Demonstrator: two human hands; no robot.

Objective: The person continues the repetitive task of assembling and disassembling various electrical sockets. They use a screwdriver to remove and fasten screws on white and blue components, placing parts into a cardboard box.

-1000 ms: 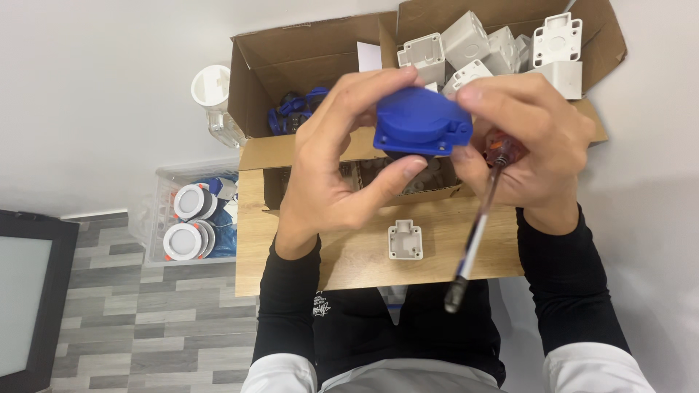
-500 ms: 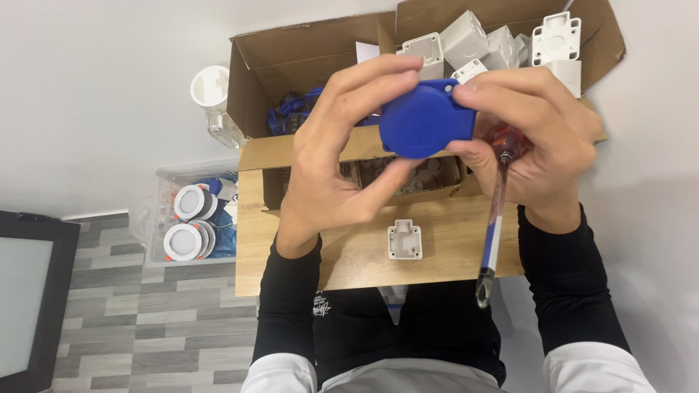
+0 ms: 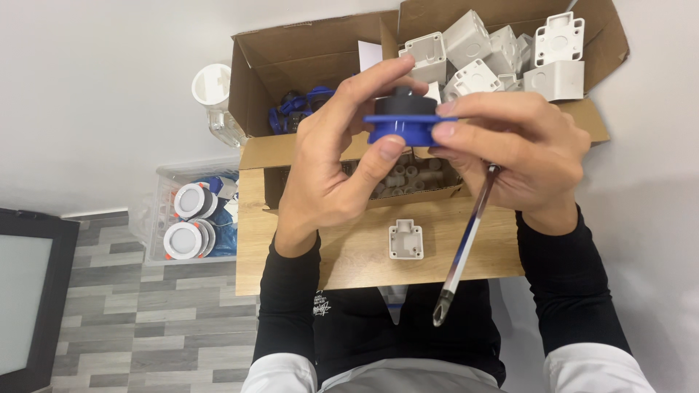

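A blue socket part (image 3: pixel 405 125) with a dark round back is held edge-on in front of me, above a cardboard box. My left hand (image 3: pixel 336 159) grips it with thumb below and fingers over the top. My right hand (image 3: pixel 515 151) pinches its right edge and also clasps a screwdriver (image 3: pixel 466 246), whose shaft points down toward my lap. A small white square housing (image 3: pixel 405 239) lies on the wooden table (image 3: pixel 349 251) below my hands.
The open cardboard box (image 3: pixel 309 48) holds several white junction boxes (image 3: pixel 510 51) on the right and blue parts (image 3: pixel 291 108) on the left. A clear bin (image 3: pixel 191 212) with round white lamps stands on the grey floor at left. A white cup-shaped piece (image 3: pixel 212 86) sits beside the box.
The blue part has been turned from showing its flat face to being seen edge-on. The screwdriver has swung slightly, its tip lower and further left.
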